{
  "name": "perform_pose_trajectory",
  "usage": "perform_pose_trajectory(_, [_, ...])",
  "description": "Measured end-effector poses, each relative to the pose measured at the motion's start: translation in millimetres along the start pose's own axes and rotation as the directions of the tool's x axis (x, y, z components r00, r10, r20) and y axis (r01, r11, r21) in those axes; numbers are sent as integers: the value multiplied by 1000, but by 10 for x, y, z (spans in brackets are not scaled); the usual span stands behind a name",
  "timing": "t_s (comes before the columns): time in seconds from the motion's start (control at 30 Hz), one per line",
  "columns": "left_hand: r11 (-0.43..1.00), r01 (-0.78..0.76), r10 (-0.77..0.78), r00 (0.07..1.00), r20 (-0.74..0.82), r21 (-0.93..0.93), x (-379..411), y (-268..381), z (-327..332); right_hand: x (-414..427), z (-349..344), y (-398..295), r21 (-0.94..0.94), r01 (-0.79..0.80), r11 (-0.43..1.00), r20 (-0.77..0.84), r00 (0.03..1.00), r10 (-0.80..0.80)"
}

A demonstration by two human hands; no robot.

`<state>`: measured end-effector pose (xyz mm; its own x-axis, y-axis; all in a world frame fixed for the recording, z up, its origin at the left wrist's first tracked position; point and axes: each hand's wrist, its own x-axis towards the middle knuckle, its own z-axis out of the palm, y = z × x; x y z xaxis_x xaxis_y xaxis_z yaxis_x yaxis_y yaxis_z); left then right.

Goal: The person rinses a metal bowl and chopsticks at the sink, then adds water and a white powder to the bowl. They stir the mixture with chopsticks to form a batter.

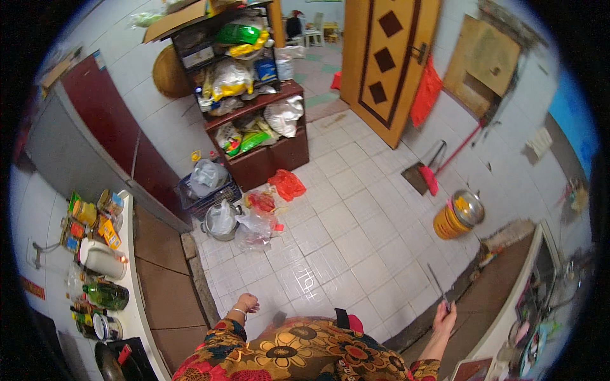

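Observation:
My right hand (pixel 445 318) grips a knife (pixel 438 285) by its handle, with the thin blade pointing away from me over the tiled floor (pixel 343 224). It is out to my right, beside the counter on that side. My left hand (pixel 248 303), with a bracelet at the wrist, hangs over the floor near the left counter. Its fingers are curled in and no object shows in them. Ahead on the right, a metal bowl (pixel 469 207) with yellow pieces inside rests on top of a yellow bucket (pixel 448 223).
The left counter (pixel 138 305) carries jars, bottles and a white jug (pixel 102 258). Plastic bags (pixel 255 228), a lidded pot (pixel 221 221) and a crate (pixel 209 195) stand by the cluttered shelf (pixel 257 114). A wooden door (pixel 388 62) is open; a dustpan (pixel 415 178) lies right of it.

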<state>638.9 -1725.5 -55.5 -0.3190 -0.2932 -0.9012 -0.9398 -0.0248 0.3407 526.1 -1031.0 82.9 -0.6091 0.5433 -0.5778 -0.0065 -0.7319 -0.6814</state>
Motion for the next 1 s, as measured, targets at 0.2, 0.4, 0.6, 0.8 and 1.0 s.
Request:
perform_pose_trajectory(0.2, [936,177,-195,980,-31,-303,89,-73,21,870,-623,610,-233,-185,955,-363,927,91])
perform_pose_trajectory(0.4, [891,99,-155,984,-91,-442,397,746,155,1468,-609,905,-845,-122,522,-114,992,47])
perform_pose_trajectory(0.6, [775,-322,193,940,-281,-544,311,2640,-393,1892,966,880,-902,-69,425,-72,997,9])
perform_pose_trajectory(0.8, [372,-566,566,767,-303,-736,-661,4932,-1787,2090,1896,656,-961,11,277,-14,996,-88])
perform_pose_trajectory(1.0, [70,-891,627,389,-675,-448,-1712,6478,-3210,1894,2454,615,-998,-42,52,-52,978,-202])
